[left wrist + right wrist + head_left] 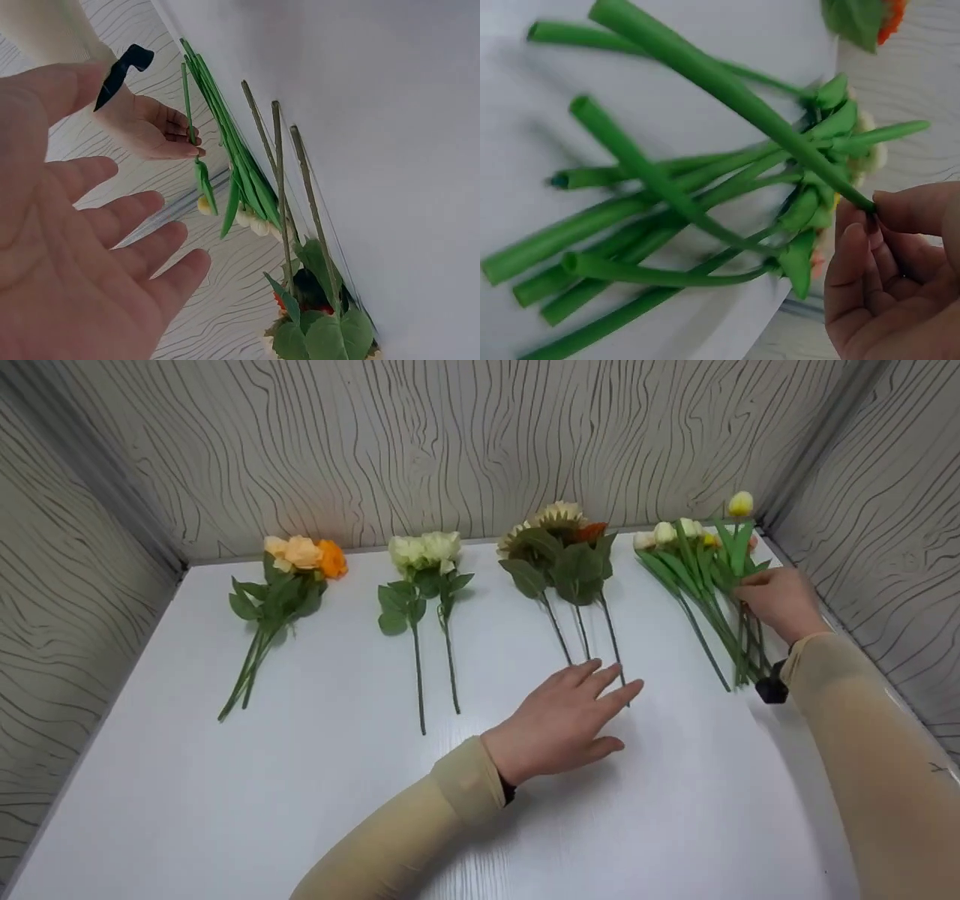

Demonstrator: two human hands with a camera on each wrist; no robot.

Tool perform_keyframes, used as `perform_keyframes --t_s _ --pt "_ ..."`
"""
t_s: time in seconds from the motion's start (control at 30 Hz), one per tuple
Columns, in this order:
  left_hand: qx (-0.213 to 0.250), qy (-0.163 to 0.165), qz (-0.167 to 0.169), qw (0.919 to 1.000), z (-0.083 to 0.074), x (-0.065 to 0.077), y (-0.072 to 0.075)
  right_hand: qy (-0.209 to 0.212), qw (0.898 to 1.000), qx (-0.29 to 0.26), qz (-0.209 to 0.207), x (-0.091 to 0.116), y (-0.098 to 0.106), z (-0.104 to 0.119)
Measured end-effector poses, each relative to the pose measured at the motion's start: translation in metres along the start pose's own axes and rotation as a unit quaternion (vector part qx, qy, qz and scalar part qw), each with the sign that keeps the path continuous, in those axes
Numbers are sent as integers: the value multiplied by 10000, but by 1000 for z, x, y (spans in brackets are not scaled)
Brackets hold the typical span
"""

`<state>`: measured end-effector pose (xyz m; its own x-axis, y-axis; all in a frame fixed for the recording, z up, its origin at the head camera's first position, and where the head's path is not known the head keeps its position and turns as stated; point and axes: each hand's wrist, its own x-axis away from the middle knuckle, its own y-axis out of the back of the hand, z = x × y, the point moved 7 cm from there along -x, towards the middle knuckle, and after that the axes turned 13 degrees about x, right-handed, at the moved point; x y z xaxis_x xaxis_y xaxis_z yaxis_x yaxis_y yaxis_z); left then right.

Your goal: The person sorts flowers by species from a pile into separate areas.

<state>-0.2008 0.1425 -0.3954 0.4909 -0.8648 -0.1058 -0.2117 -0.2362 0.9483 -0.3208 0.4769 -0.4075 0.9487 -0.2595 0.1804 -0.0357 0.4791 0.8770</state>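
At the far right of the head view, my right hand [784, 601] pinches a tulip with a pale yellow head [741, 504] by its green stem. The right wrist view shows that stem [735, 97] between thumb and fingers, above the others. Beneath it lie several tulips [697, 574] with white, yellow and pinkish heads, their stems crossing. My left hand [559, 724] hovers palm down with spread fingers over the lower stem ends of three flowers [561, 551] with cream and rust-orange heads and dark leaves. Nothing is in its grasp.
Two pale green flowers [425, 553] lie left of centre. Farther left is a bunch of peach and orange flowers [304, 556] with stems gathered together. All rest on a white table [300, 795], enclosed by wood-grain patterned panels [450, 442] at the back and sides.
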Motion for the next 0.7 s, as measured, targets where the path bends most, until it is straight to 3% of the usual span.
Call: perform_keyframes --t_s 0.1,0.33,0.7 --pt "-11 -130 129 9998 -7 -3 -6 -101 9995 300 68 -6 -4 -11" --pt "70 -123 190 9997 -6 -1 -10 -13 9978 660 -18 -9 -6 -14" --pt "190 11 234 9995 5 3 -10 -71 9990 366 -263 -2 -2 -10"
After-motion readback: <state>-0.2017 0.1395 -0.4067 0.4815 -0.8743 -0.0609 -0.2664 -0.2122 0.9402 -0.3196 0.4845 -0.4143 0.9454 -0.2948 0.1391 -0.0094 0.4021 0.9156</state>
